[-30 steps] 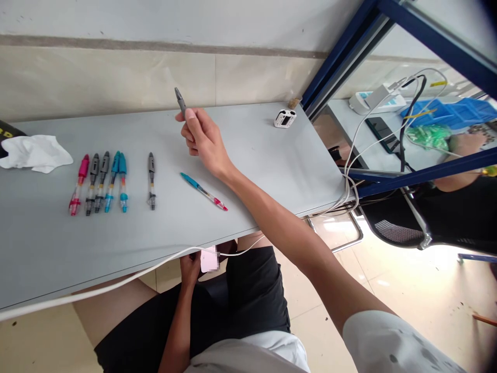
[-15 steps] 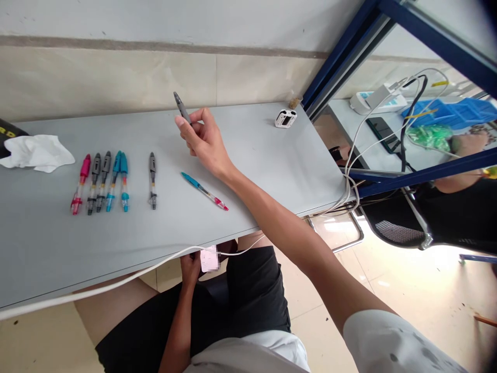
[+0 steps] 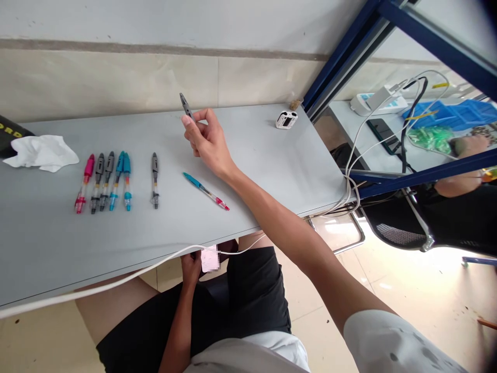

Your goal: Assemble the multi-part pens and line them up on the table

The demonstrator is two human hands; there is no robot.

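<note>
My right hand [image 3: 209, 144] is closed on a grey pen [image 3: 185, 105], raised above the table with the pen's dark end pointing up and away; its lower part is hidden by my fingers. Nearest below it, a teal pen with a red end [image 3: 205, 190] lies slanted. Further left a single grey pen [image 3: 155, 181] lies alone. Beyond that a row holds a pink pen [image 3: 88, 168], two grey pens [image 3: 107, 168] and two teal pens [image 3: 127, 168]. My left hand [image 3: 191, 268] is low below the table's front edge, beside a pink blurred card [image 3: 209, 259]; its fingers are mostly hidden.
White crumpled tissue [image 3: 42, 152] and a dark object with yellow lettering [image 3: 11, 135] lie at the left. A small white device [image 3: 286, 119] stands back right. A white cable [image 3: 116, 284] crosses the front edge. Past the blue frame [image 3: 330, 57], another person's arm [image 3: 460, 181] shows.
The view has shifted slightly, so the pens and tissue appear a little further right. My right hand still holds the grey pen, almost in the same place. My left hand has not moved.
</note>
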